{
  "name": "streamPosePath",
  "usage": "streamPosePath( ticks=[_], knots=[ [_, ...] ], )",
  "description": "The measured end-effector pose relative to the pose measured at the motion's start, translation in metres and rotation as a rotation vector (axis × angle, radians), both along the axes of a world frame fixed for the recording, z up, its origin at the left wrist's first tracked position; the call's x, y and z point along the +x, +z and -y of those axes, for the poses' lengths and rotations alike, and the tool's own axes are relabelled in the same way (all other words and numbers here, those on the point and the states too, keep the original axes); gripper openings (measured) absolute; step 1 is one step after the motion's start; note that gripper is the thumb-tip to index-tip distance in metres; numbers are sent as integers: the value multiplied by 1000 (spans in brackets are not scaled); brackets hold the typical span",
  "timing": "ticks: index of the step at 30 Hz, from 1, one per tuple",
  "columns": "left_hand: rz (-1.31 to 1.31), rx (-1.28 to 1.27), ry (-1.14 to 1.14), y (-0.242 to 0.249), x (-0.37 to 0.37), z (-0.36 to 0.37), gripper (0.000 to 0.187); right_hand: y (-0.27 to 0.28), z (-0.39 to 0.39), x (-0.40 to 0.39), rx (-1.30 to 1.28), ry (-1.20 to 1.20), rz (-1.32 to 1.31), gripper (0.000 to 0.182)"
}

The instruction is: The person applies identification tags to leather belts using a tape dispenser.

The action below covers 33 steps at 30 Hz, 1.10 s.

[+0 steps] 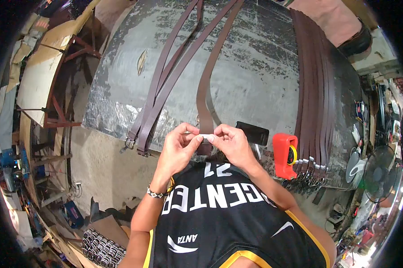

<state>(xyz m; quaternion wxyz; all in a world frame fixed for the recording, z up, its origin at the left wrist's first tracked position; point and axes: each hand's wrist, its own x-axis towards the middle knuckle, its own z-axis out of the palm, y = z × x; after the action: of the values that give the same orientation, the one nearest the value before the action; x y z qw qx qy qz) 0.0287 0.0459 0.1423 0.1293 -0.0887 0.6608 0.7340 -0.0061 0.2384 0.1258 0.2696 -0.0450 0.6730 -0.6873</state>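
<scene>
A long brown strap (205, 98) runs down the worn table to its near edge. My left hand (181, 145) pinches the strap's near end from the left, its thumb at a small white band (206, 136) across it. From the right, my right hand (230, 142) pinches the same end, thumb and forefinger closed on the band. Below the thumbs hangs a short dark piece of the strap. Left of my hands lie darker straps (159, 98) with buckles at the near edge. A black phone (252, 133) lies beside my right hand.
A red tape dispenser (281, 156) stands at the table's near right edge. Beyond it lies a row of dark brown straps (313, 98) with buckles. Many buckles (103, 248) sit at the lower left. A fan (382, 173) is at the far right, a wooden board (43, 80) at the left.
</scene>
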Motion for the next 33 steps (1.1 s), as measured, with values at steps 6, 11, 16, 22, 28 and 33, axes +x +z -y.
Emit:
streamPosePath(
  ticks=[6,11,16,22,28,33],
  knots=[
    [78,-30,-54,3,-2,8,15,14,1,1,-3,-21,-33,12],
    [32,-62,-90,14,-5,9,15,16,-1,3,12,-10,-42,14],
    [28,-45,-107,16,-6,9,14,24,0,3,22,-27,-45,16],
    [32,-59,-128,18,-8,9,15,29,-3,3,24,-45,-12,15],
    [13,-91,-131,24,-10,7,15,36,-3,3,-22,-65,-56,16],
    [3,-102,-114,28,-10,4,15,31,-6,0,-106,-31,-90,16]
  ],
)
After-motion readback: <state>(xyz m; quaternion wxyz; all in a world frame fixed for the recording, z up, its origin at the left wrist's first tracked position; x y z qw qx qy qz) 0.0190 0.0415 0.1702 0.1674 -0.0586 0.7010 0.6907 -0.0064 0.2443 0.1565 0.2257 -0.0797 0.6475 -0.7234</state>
